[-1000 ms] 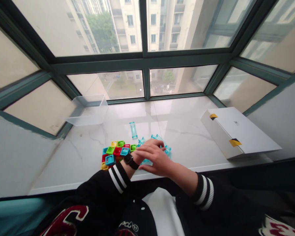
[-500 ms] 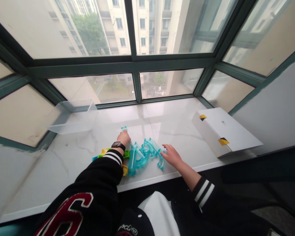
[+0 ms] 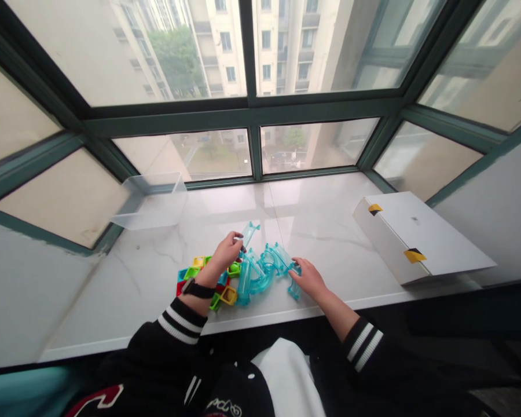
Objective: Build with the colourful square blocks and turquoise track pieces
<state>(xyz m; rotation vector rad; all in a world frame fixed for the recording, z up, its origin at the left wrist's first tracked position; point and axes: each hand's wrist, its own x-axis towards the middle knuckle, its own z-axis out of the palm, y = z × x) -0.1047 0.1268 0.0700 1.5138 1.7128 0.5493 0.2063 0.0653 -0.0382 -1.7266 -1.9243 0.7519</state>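
My left hand (image 3: 229, 250) is closed on one end of a straight, clear blue track piece (image 3: 250, 231), tilted above the pile. My right hand (image 3: 308, 278) pinches a small curved blue track piece (image 3: 294, 288) at the pile's right side. Between the hands lie several clear blue marble-run track pieces (image 3: 260, 281), straight and curved, close together. Left of them, partly hidden under my left wrist, is a cluster of coloured plastic blocks (image 3: 228, 295) in yellow, green, red and blue.
A clear plastic bin (image 3: 156, 220) stands at the back left against the window frame. On the right lies a white box (image 3: 443, 234) with yellow-and-black tabs. The white marbled sill (image 3: 325, 208) ends at a front edge close to my body.
My left hand has drawn back and to the right, bringing the straight track piece toward the other pieces. My right hand's fingers have closed on the curved piece. The view has turned slightly left.
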